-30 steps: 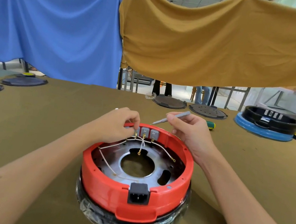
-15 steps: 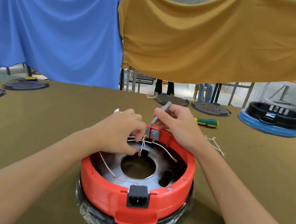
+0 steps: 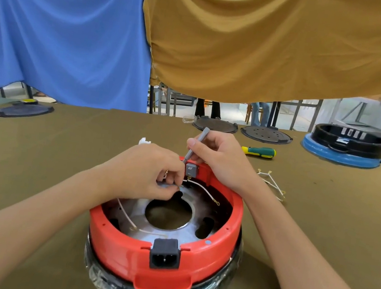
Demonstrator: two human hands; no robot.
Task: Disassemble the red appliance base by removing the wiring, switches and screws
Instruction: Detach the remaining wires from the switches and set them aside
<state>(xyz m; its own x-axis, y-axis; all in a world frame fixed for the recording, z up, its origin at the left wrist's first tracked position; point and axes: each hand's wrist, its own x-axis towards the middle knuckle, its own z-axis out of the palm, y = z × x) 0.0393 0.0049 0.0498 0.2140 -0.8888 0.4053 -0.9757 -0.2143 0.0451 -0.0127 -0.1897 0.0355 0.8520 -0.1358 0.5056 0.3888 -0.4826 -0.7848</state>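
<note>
The red appliance base (image 3: 120, 245) stands open side up on the olive table, a black power socket (image 3: 164, 256) in its near wall. One grey switch (image 3: 191, 170) shows on the far wall, with a white wire (image 3: 204, 191) running from it. My left hand (image 3: 145, 172) reaches inside the far rim and pinches a grey switch (image 3: 166, 184) with its wiring; its fingers hide most of that part. My right hand (image 3: 219, 158) grips a thin grey screwdriver (image 3: 196, 142), tip down at the far wall beside the visible switch. Another white wire (image 3: 126, 214) lies on the metal plate.
A loose bundle of white wires (image 3: 271, 182) lies right of the base. A green and yellow screwdriver (image 3: 259, 151) rests farther back. Dark round plates (image 3: 266, 134) and a black and blue base (image 3: 343, 147) sit at the far edge; more dark plates (image 3: 23, 109) at left.
My right hand swung the grey screwdriver from nearly level to tip-down at the switches. My left hand moved in over the switch row; now only one switch shows on the wall. The view shifted slightly.
</note>
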